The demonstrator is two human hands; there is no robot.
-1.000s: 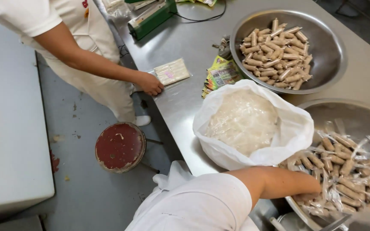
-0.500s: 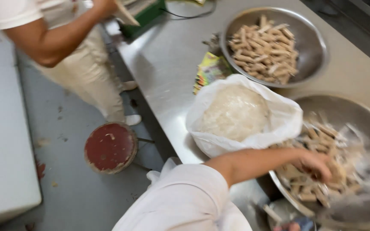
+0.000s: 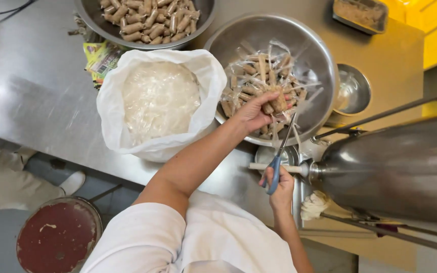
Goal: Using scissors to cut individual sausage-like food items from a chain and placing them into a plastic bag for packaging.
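Observation:
My left hand [image 3: 253, 112] reaches into a steel bowl [image 3: 309, 55] and grips a brown wrapped roll [image 3: 278, 101] lying among several others in clear wrappers. My right hand [image 3: 279, 186] is lower, near the counter edge, holding blue-handled scissors [image 3: 279, 157] with the blades pointing up toward the roll. The scissor tips end just under the bowl's rim. My white sleeve and apron fill the bottom of the view.
A white plastic bag [image 3: 160, 103] of clear wrappers sits left of the bowl. A second steel bowl [image 3: 142, 23] of unwrapped rolls stands behind it. A large steel machine [image 3: 395, 169] with a nozzle lies at right. A red-topped stool [image 3: 56, 237] and another person's leg [image 3: 6, 174] are on the floor at left.
The view has swung right, so the other person is mostly out of sight. My left hand has closed on a roll in the bowl, and my right hand with scissors has come into view.

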